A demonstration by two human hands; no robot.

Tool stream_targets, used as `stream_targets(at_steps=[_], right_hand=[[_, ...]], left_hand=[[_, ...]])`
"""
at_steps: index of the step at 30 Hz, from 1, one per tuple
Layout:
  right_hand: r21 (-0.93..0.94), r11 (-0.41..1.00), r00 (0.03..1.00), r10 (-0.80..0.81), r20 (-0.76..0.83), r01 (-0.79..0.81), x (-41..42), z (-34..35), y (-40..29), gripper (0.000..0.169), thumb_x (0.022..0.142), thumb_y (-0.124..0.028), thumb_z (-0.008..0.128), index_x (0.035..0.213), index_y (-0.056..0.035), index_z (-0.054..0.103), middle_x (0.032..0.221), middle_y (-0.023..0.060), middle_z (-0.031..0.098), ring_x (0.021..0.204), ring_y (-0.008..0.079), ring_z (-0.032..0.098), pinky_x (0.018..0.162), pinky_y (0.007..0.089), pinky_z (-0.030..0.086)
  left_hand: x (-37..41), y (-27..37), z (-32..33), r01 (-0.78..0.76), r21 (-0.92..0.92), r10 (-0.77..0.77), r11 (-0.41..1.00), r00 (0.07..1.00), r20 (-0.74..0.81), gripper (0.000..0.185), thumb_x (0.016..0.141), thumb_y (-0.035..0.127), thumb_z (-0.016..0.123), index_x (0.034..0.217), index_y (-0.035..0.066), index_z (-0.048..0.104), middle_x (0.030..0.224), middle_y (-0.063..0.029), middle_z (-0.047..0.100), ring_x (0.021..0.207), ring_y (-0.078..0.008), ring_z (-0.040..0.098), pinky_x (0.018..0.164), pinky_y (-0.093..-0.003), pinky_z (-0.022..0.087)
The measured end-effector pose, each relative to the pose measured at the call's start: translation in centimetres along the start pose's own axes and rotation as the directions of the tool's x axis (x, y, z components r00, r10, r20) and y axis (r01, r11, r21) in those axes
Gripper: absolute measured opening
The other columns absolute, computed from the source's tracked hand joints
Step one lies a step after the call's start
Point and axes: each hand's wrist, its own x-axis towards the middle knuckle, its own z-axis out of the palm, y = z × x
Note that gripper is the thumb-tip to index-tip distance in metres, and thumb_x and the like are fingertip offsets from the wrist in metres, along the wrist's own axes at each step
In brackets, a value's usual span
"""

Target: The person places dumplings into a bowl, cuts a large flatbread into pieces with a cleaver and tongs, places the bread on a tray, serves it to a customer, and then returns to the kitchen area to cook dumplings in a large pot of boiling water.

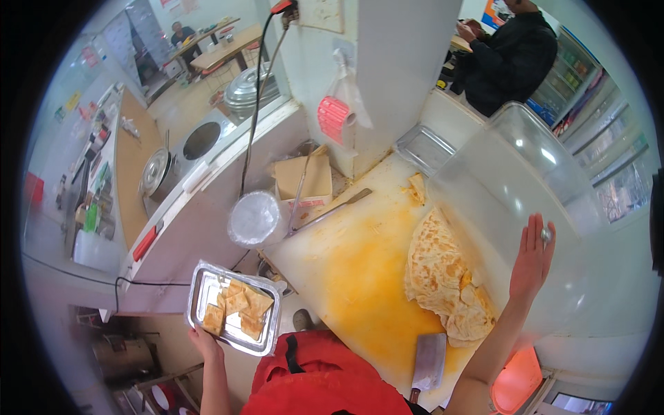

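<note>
My left hand grips the near left edge of a shiny metal tray lined with clear plastic. Several cut pieces of browned flatbread lie in it. My right hand is raised against a clear plastic cover, fingers straight, with the cover's round metal knob between two of them. Beside the cover, a large folded flatbread rests on a white cutting board stained yellow-orange. A cleaver lies flat near the board's front edge, its handle towards me.
A long-handled scraper crosses the board's far left edge, near a stack of plastic-wrapped round containers and a cardboard box. An empty metal tray and a flatbread scrap are at the back. A person stands beyond the counter.
</note>
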Motion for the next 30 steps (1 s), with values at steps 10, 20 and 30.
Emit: stream_targets(at_steps=[10, 20, 30], right_hand=[[0.316, 0.934, 0.919, 0.263, -0.293, -0.166, -7.8, 2.8, 4.9, 0.044, 0.1, -0.013, 0.025, 0.139, 0.0059, 0.02, 0.148, 0.0253, 0.019, 0.137, 0.0337, 0.022, 0.115, 0.0387, 0.021], [-0.054, 0.945, 0.882, 0.278, -0.38, -0.321, 1.7, 5.6, 15.5, 0.044, 0.095, -0.032, 0.039, 0.119, 0.0041, 0.048, 0.125, 0.0172, 0.049, 0.108, 0.0231, 0.046, 0.089, 0.0316, 0.036], [-0.569, 0.821, -0.338, 0.523, 0.783, -0.047, -12.3, 36.8, 29.2, 0.038, 0.094, -0.013, 0.049, 0.13, -0.0023, 0.046, 0.111, 0.009, 0.059, 0.085, 0.0144, 0.062, 0.074, 0.0259, 0.05]], left_hand=[[1.9, -3.3, -2.0, -0.02, -0.069, 0.017, 0.997, 0.999, -0.049, 0.025, 0.098, 0.023, 0.041, 0.113, 0.003, 0.04, 0.103, -0.0075, 0.053, 0.093, -0.0135, 0.053, 0.078, -0.0277, 0.046], [-0.6, -5.3, -0.5, -0.018, 0.029, 0.03, 0.999, 0.879, -0.476, 0.023, 0.097, 0.018, 0.04, 0.112, 0.0, 0.041, 0.091, -0.0096, 0.053, 0.084, -0.0157, 0.051, 0.076, -0.0305, 0.043], [-3.4, -9.2, -0.7, -0.006, 0.051, 0.045, 0.999, 0.576, -0.816, 0.027, 0.096, 0.018, 0.041, 0.113, -0.003, 0.041, 0.092, -0.0143, 0.055, 0.083, -0.0206, 0.053, 0.076, -0.0336, 0.044]])
